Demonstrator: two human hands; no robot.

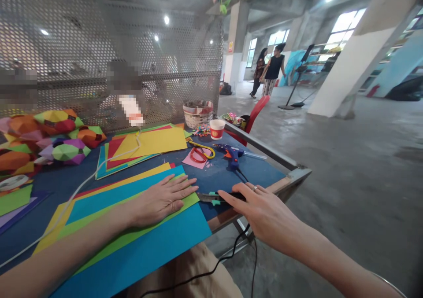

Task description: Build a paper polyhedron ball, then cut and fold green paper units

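My left hand (161, 200) lies flat with its fingers spread on a fanned pile of coloured sheets, over a green sheet (188, 202) and a blue sheet (172, 245). At the table's front right, my right hand (256, 205) is wrapped round the dark handles of a tool (209, 197) with metal blades and small green pieces beside them. The blades point left, close to the sheets' right corner. Behind them are red-and-yellow-handled scissors (200, 153) on a pink paper (194, 159), and a blue glue gun (233, 155).
Folded paper ornaments (66, 150) fill the left. Farther back stand more sheets (155, 143), a woven basket (198, 114) and a paper cup (217, 130). A white cord (86, 181) crosses the sheets. A metal table edge (264, 146) runs along the right; two people (273, 69) are beyond.
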